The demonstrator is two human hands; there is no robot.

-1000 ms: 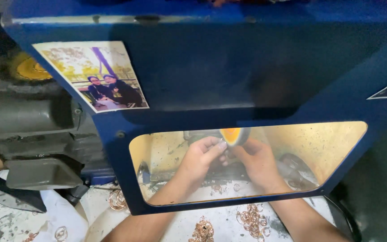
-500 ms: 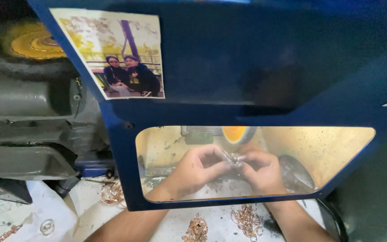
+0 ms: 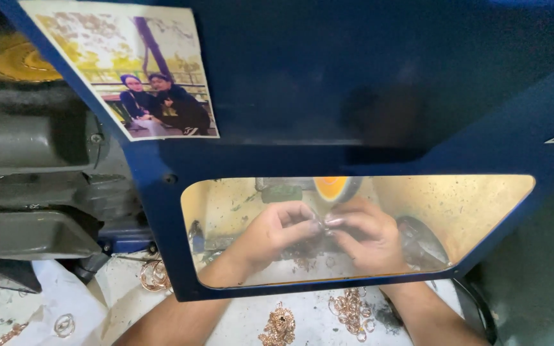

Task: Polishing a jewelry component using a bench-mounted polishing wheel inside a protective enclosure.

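Head view, looking down through the clear window of a dark blue metal guard hood (image 3: 367, 83): I see both of my hands meeting under a small orange-yellow polishing wheel (image 3: 330, 187) inside the yellow-lit chamber. My left hand (image 3: 276, 232) has its fingers curled together, thumb and forefingers pinched on a tiny metal jewellery piece (image 3: 324, 224), and my right hand (image 3: 365, 232) pinches the same piece from the other side, fingertips touching those of the left. The piece sits just below the wheel; I cannot tell whether it touches it, and its shape is too small to make out.

On the white bench in front of the hood lie heaps of copper-coloured chain links (image 3: 352, 311), one near each forearm. A few loose copper rings (image 3: 153, 274) lie beside the hood's left edge. A colour photograph of two seated people (image 3: 137, 70) is stuck on the hood's upper left. A grey metal machine body (image 3: 33, 186) stands to the left.
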